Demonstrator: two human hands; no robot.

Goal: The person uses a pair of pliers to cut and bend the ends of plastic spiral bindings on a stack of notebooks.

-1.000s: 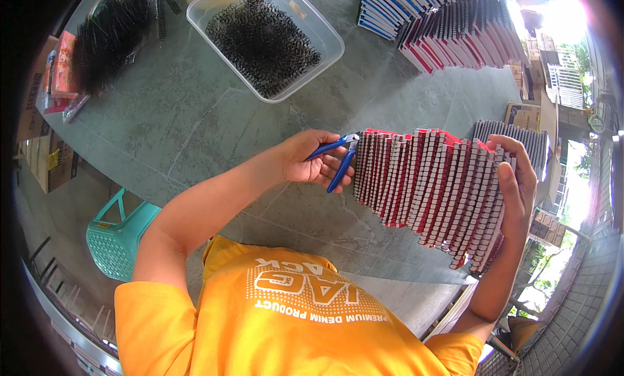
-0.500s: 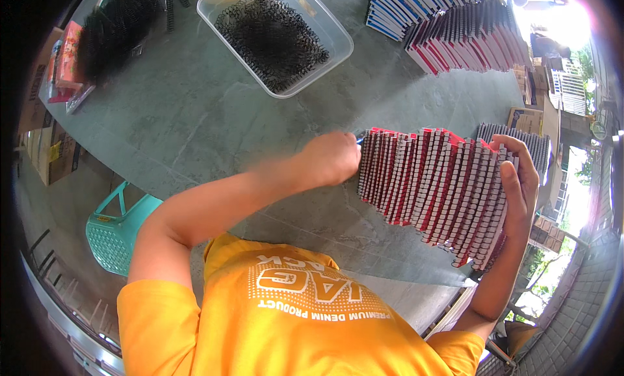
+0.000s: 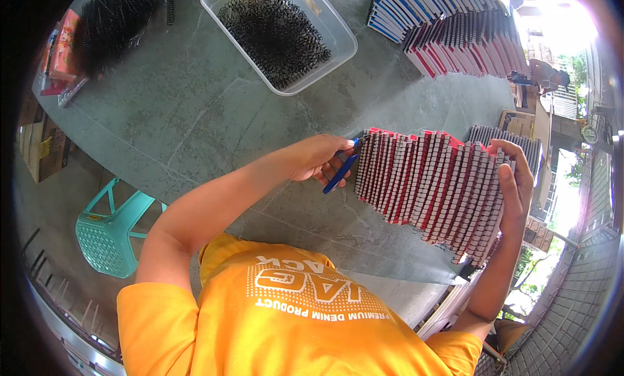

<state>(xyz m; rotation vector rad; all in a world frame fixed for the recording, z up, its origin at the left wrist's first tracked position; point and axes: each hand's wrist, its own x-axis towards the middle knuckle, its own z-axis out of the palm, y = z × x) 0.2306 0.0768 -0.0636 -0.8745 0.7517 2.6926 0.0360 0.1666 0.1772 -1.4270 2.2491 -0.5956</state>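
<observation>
A row of red-covered spiral notebooks (image 3: 429,181) stands on the table with black wire coils facing up. My left hand (image 3: 322,160) is closed round blue-handled pliers (image 3: 340,174) at the row's left end. The handles are spread apart, and the tool's head lies close to the top corner of the leftmost coil; whether it touches the wire I cannot make out. At the other end, my right hand (image 3: 517,184) is curved against the last notebooks, fingers over the top corner and thumb on the coil side.
A clear plastic tub (image 3: 286,92) of loose black coils stands at the back. Blue and red spiral notebooks (image 3: 455,41) are stacked at the back right. Long black coils (image 3: 120,25) lie at the far left. A turquoise plastic stool (image 3: 107,246) stands beside the grey table (image 3: 214,116).
The left hand has turned and its fingers have loosened, so the pliers' blue handles now show, spread apart. The right hand stays against the row's right end.
</observation>
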